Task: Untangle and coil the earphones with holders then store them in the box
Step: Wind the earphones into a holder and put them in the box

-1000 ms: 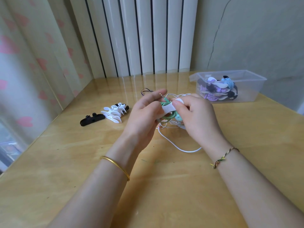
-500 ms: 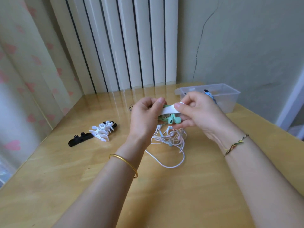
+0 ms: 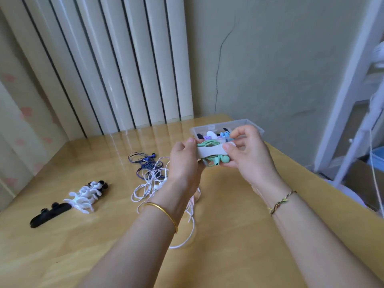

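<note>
Both hands hold a coiled mint-green earphone (image 3: 216,160) wrapped in a white holder (image 3: 209,151), raised above the table just in front of the clear plastic box (image 3: 245,123). My left hand (image 3: 184,161) grips the holder's left end. My right hand (image 3: 247,151) pinches its right end with thumb and fingers. The box holds several coiled earphones with holders. On the table to the left lies a tangle of white and pink earphone cords (image 3: 151,183), and behind it a dark blue earphone (image 3: 143,160).
Spare white holders (image 3: 84,196) and a black holder (image 3: 48,214) lie at the table's left. Curtain and vertical blinds stand behind the table, a cracked wall to the right. The table's right edge drops off toward a white frame and boxes.
Both hands have lifted the green earphone bundle off the tangled cords and carried it right, up to the box. The view has swung right with them.
</note>
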The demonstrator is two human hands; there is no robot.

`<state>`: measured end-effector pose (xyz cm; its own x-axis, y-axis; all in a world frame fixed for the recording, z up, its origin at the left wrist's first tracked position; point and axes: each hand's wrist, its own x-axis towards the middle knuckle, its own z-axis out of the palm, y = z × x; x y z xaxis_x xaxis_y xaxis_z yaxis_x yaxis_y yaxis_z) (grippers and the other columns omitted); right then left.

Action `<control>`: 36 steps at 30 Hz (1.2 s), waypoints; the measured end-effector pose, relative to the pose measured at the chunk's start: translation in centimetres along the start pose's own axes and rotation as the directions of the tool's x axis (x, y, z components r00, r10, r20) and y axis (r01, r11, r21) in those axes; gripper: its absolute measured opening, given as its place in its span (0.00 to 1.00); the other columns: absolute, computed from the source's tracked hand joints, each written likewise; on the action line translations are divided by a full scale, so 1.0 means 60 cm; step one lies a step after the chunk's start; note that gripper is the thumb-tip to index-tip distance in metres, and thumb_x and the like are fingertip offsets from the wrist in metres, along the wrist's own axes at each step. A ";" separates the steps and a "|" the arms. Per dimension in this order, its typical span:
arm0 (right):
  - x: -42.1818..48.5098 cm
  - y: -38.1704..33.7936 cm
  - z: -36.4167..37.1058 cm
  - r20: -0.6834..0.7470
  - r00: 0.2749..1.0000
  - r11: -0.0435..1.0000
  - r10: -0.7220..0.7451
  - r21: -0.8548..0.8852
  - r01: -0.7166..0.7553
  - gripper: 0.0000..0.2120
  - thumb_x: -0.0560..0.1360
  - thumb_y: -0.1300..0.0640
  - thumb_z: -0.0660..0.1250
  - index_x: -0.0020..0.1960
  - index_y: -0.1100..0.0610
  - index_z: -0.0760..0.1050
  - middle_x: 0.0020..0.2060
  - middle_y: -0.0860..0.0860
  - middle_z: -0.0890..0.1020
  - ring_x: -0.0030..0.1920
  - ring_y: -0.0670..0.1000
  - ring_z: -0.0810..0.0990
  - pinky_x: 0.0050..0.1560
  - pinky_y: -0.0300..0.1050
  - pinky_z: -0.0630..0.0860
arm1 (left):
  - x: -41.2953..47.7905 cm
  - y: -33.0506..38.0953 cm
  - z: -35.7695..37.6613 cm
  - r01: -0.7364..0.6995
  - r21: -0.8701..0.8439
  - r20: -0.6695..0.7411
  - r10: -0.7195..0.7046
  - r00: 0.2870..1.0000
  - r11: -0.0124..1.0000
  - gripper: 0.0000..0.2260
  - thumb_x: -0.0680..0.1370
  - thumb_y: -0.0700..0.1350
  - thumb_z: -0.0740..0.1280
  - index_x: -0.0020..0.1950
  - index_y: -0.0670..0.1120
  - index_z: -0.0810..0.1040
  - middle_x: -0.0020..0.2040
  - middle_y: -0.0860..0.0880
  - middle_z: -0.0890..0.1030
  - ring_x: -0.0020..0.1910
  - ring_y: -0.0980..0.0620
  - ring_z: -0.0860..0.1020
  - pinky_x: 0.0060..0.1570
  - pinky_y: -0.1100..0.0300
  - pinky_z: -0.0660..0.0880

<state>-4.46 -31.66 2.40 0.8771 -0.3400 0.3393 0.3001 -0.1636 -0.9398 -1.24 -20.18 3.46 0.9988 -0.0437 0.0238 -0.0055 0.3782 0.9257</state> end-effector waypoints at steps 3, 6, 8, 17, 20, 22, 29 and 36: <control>0.040 0.012 -0.038 0.140 0.987 0.956 0.078 -0.290 -0.035 0.04 0.77 0.64 0.63 0.50 0.60 0.75 0.44 0.55 0.79 0.48 0.57 0.81 0.48 0.54 0.80 | 0.034 -0.014 0.026 0.032 0.128 0.031 -0.036 0.999 0.991 0.08 0.83 0.42 0.56 0.47 0.40 0.68 0.45 0.41 0.76 0.46 0.41 0.79 0.51 0.41 0.77; 0.079 0.012 -0.068 0.184 0.973 0.887 0.140 -0.460 -0.040 0.06 0.75 0.62 0.67 0.40 0.54 0.76 0.35 0.51 0.79 0.36 0.50 0.78 0.43 0.46 0.75 | 0.068 -0.016 0.056 0.033 0.222 0.085 -0.053 0.995 0.974 0.10 0.83 0.42 0.56 0.42 0.42 0.69 0.40 0.43 0.77 0.39 0.45 0.78 0.42 0.47 0.77; 0.109 0.011 -0.078 0.124 0.981 0.891 0.150 -0.446 -0.080 0.09 0.74 0.62 0.69 0.37 0.53 0.75 0.33 0.51 0.77 0.32 0.48 0.73 0.38 0.42 0.71 | 0.100 -0.017 0.078 0.008 0.265 0.120 -0.041 0.992 0.964 0.10 0.83 0.43 0.57 0.44 0.42 0.71 0.41 0.43 0.77 0.40 0.45 0.78 0.47 0.45 0.77; 0.254 0.052 -0.079 -0.235 0.968 0.672 0.082 -0.704 -0.228 0.08 0.72 0.56 0.70 0.44 0.61 0.79 0.46 0.59 0.83 0.46 0.59 0.80 0.39 0.42 0.70 | 0.218 -0.036 0.111 -0.252 0.691 0.142 0.215 0.966 0.677 0.10 0.78 0.37 0.57 0.54 0.43 0.77 0.51 0.47 0.79 0.48 0.48 0.74 0.54 0.52 0.74; 0.272 0.074 -0.069 -0.271 0.962 0.405 0.013 -0.879 -0.253 0.05 0.73 0.51 0.69 0.47 0.52 0.77 0.53 0.54 0.79 0.58 0.57 0.73 0.49 0.45 0.65 | 0.230 -0.051 0.102 -0.247 0.707 0.162 0.189 0.969 0.663 0.13 0.76 0.33 0.55 0.52 0.42 0.76 0.52 0.45 0.78 0.42 0.50 0.73 0.41 0.58 0.74; 0.277 0.090 -0.061 -0.275 0.961 0.260 -0.011 -0.929 -0.263 0.09 0.73 0.50 0.69 0.52 0.51 0.77 0.56 0.51 0.77 0.61 0.54 0.70 0.53 0.47 0.63 | 0.230 -0.056 0.096 -0.238 0.699 0.154 0.184 0.971 0.674 0.13 0.77 0.32 0.54 0.53 0.41 0.76 0.51 0.44 0.78 0.40 0.51 0.73 0.37 0.61 0.71; 0.291 0.083 -0.054 -0.223 0.964 0.132 0.142 -0.961 -0.242 0.17 0.73 0.41 0.67 0.54 0.50 0.76 0.57 0.50 0.77 0.63 0.53 0.68 0.52 0.47 0.62 | 0.213 -0.045 0.082 -0.286 0.619 0.150 0.248 0.957 0.731 0.11 0.77 0.33 0.55 0.50 0.44 0.74 0.49 0.46 0.78 0.45 0.51 0.74 0.44 0.59 0.75; 0.181 0.016 -0.031 -0.096 0.995 0.323 -0.038 -0.943 -0.079 0.10 0.79 0.53 0.60 0.50 0.55 0.79 0.55 0.55 0.76 0.61 0.58 0.69 0.49 0.46 0.64 | 0.136 0.015 0.013 -0.292 0.597 0.113 0.282 0.953 0.747 0.09 0.77 0.33 0.59 0.51 0.43 0.76 0.44 0.48 0.77 0.38 0.57 0.76 0.28 0.73 0.67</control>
<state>4.63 -37.22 5.27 0.8248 -0.4210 0.3775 -0.3257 -0.8995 -0.2913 6.89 -20.91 4.79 0.9443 -0.0397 0.3266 -0.3255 -0.2567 0.9100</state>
